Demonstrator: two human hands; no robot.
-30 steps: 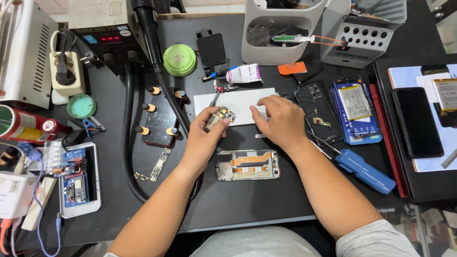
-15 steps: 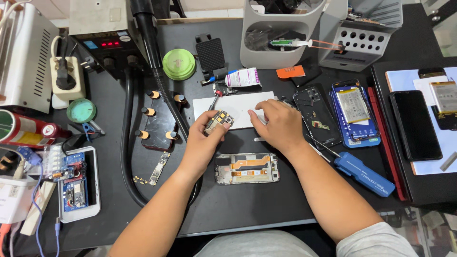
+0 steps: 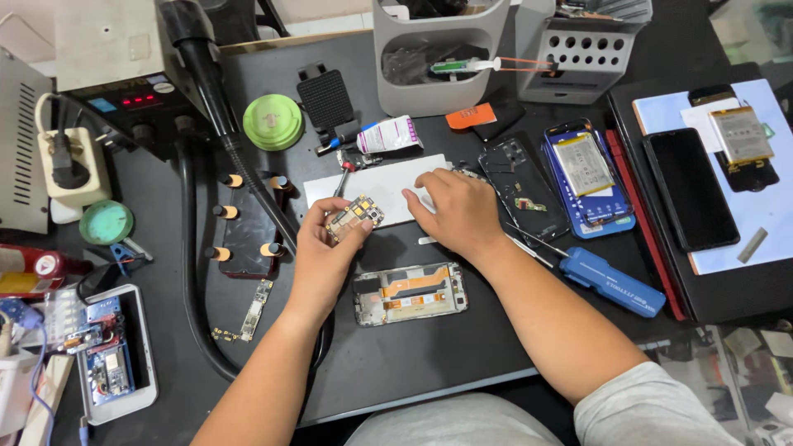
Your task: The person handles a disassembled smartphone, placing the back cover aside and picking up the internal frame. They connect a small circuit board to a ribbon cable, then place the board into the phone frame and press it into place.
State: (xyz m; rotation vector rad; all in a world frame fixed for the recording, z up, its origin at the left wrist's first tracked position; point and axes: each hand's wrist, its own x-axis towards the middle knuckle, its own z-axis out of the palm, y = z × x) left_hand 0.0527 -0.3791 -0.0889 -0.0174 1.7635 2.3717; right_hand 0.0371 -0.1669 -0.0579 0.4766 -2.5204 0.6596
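A black bench (image 3: 462,347) is seen. A gold-and-grey circuit board (image 3: 353,216) is held over a white plate (image 3: 372,183). A blue screwdriver (image 3: 611,283), a green round lid (image 3: 273,122) and an orange-ribboned phone frame (image 3: 410,293) are shown.

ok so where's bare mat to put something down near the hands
Bare black mat lies along the near edge, below the open phone frame and between the forearms. A smaller patch sits left of the blue screwdriver. Around the left hand, the right hand and the white sheet it is crowded.
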